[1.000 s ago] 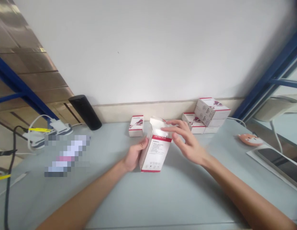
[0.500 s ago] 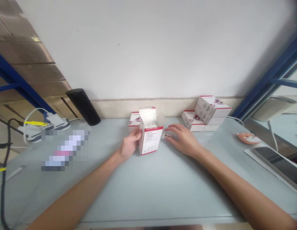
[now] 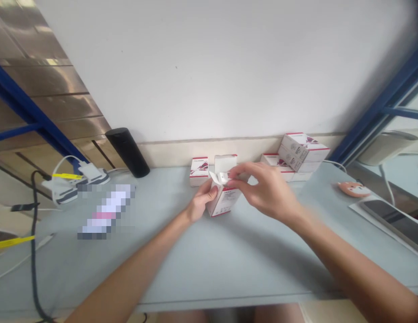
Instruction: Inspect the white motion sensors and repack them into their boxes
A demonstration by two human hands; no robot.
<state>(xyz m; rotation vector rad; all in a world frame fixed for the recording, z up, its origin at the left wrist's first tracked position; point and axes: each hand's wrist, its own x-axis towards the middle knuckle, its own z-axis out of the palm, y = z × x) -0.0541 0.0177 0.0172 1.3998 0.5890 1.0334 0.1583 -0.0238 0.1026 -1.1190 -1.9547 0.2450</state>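
My left hand [image 3: 199, 202] is closed around the left side of an upright white carton [image 3: 223, 204] with red edging and small print. Its top flap [image 3: 226, 162] stands raised at the back, and the mouth is open. Over that mouth, my right hand [image 3: 267, 190] pinches a small white piece [image 3: 223, 176] between thumb and fingertips. The piece is too small and partly covered to name. Just behind and left of the carton stands another white carton [image 3: 199, 172] with a purple and red pattern.
More cartons [image 3: 305, 154] are stacked against the wall at right. A black cylinder [image 3: 128, 153] leans at back left, near a power strip [image 3: 81, 185] with cables and a pixelated object [image 3: 109, 211]. At right are an orange animal-faced item [image 3: 354, 189] and a dark phone-like slab [image 3: 393, 220].
My right hand has picked the small white piece off the table and brought it up to the carton's mouth. The carton is now tilted slightly. The view has shifted a little.
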